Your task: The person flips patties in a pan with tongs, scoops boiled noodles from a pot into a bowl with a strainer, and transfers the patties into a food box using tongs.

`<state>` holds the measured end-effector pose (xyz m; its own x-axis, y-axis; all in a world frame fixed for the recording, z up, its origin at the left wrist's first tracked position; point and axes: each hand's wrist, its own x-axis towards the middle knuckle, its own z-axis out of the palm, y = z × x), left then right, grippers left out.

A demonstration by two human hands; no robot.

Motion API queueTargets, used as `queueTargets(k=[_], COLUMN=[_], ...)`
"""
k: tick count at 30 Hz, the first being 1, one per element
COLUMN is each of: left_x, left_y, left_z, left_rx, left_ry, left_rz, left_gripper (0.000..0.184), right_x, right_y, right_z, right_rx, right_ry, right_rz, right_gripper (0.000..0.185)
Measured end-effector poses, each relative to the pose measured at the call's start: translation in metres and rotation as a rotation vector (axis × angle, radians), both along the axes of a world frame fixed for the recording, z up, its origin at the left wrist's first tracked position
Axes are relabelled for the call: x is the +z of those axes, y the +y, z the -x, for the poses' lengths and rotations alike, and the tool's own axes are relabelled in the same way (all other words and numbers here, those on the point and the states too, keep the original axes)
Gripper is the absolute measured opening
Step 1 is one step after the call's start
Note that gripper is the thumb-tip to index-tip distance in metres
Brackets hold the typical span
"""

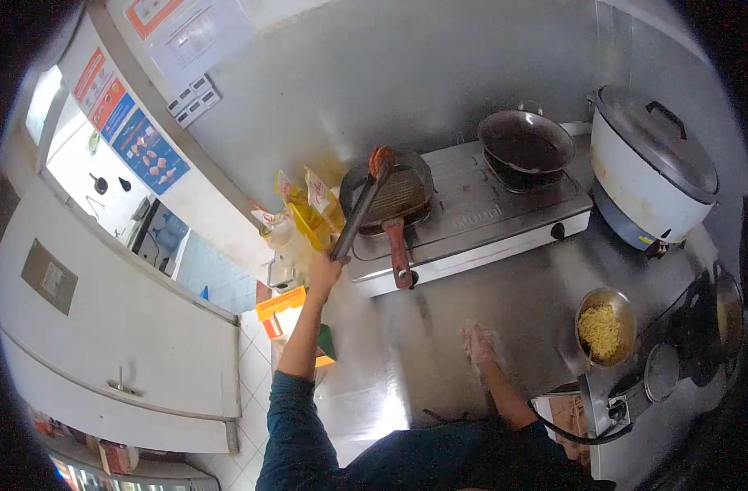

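My left hand (pixel 326 268) is closed round the handle end of long black tongs (pixel 359 210). At the tongs' far end, a reddish-brown piece of food (pixel 381 161) is held above the rim of a square grill pan (pixel 398 195). The pan sits on the left burner of a gas stove (pixel 472 214), its red-brown handle (pixel 397 254) pointing towards me. My right hand (pixel 479 344), in a clear plastic glove, is over the steel counter (pixel 447 323), fingers apart and holding nothing.
On the right burner stands a dark wok (pixel 527 143), with a large rice cooker (pixel 652 155) beyond it. A metal bowl of yellow food (pixel 603 329) is at the right. Yellow packets (pixel 316 209) and an orange box (pixel 288 315) stand at the left.
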<state>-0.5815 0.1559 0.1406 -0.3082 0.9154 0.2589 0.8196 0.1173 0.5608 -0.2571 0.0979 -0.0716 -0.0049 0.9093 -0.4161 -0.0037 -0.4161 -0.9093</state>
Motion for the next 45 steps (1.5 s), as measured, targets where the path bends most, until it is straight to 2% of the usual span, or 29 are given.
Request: queueTargets(k=[3,6,10,13,16,19,22,25,29,31,34,37,39,43,45], left_x=[0.004,0.008,0.005,0.015,0.011,0.015,0.019,0.015,0.015,0.013,-0.009,-0.008,-0.013,0.003,-0.005], left_y=[-0.005,-0.007,-0.005,-0.007,-0.006,-0.005,-0.005,-0.006,-0.013,-0.013,-0.007,-0.007,-0.004,-0.013,-0.010], left_z=[-0.005,-0.010,-0.007,-0.014,-0.013,-0.015,-0.016,-0.016,-0.025,-0.026,-0.015,-0.013,-0.009,-0.020,-0.019], left_rx=[0.015,0.011,0.032,0.058,0.015,0.058,0.057,0.049,0.044,0.077,0.049,0.028,0.057,0.066,0.069], left_ry=[-0.052,-0.098,-0.144,-0.103,-0.053,-0.142,-0.112,-0.100,-0.090,-0.112,-0.178,-0.129,-0.138,-0.126,-0.206], left_rz=[0.025,0.034,0.066,0.088,-0.012,0.068,0.091,0.045,-0.016,0.044,0.007,0.065,0.073,0.064,0.008], left_gripper=[0.019,0.018,0.030,0.029,0.028,0.026,0.025,0.025,0.021,0.024,0.027,0.029,0.029,0.030,0.031], right_x=[0.016,0.043,0.027,0.038,0.015,0.037,0.013,0.027,0.023,0.013,0.025,0.011,0.038,0.041,0.037], right_y=[-0.004,-0.009,-0.007,-0.009,-0.001,0.000,0.004,0.002,-0.004,0.000,-0.002,0.004,-0.002,-0.005,-0.004], right_z=[0.000,-0.004,-0.003,-0.003,-0.009,-0.004,-0.005,-0.006,-0.006,-0.010,-0.007,-0.008,-0.009,-0.012,-0.012], right_rx=[0.004,0.034,0.001,-0.009,0.025,-0.063,-0.047,-0.007,-0.030,0.036,-0.043,-0.066,-0.070,-0.021,-0.024], right_ry=[0.119,0.039,0.057,0.065,0.024,0.174,0.077,0.064,0.104,0.016,0.105,0.088,0.103,0.045,0.036], right_rz=[0.047,0.023,0.039,-0.059,0.050,0.247,0.199,0.208,0.046,0.039,0.020,0.128,0.157,0.109,0.050], right_gripper=[0.044,0.043,0.041,0.038,0.036,0.037,0.039,0.040,0.041,0.041,0.040,0.040,0.041,0.043,0.042])
